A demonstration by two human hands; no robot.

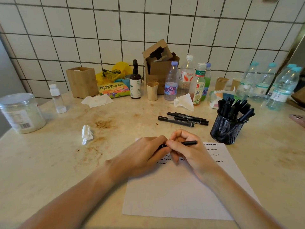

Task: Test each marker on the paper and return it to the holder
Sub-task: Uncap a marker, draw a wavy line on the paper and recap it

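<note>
Head view: left hand (145,151) and right hand (186,146) both curl round one black marker (189,143) over the paper (178,192) far edge; its mid-barrel is hidden under fingers. Mesh holder (226,129) sits near the paper's far-right corner, loose markers (183,119) beyond. Stained beige worktop (66,162), white tiled wall (99,30).
</note>
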